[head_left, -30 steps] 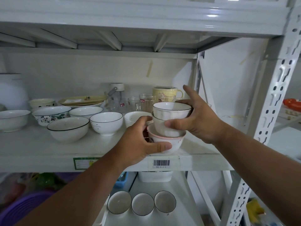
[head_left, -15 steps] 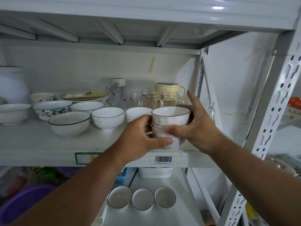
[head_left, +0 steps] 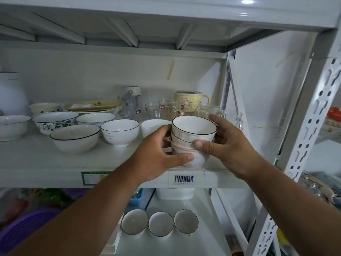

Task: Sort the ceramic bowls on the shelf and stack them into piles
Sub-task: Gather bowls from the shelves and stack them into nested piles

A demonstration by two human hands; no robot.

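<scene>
A stack of three small bowls stands near the front right of the white shelf: two dark-rimmed white ones nested in a pink-rimmed one. My left hand grips the bottom bowl from the left, thumb across its front. My right hand holds the stack from the right, thumb on the pink rim. Left of the stack sit a plain white bowl, a speckled dark-rimmed bowl, a wide dark-rimmed bowl, a leaf-patterned bowl and more bowls behind.
Glass cups and a yellow lidded mug stand right behind the stack. A yellow dish and a bottle are at the back. Three small bowls sit on the lower shelf. The perforated upright bounds the right side.
The top bowl has been lowered into the stack, which now sits more compact. Both hands stay around the stack.
</scene>
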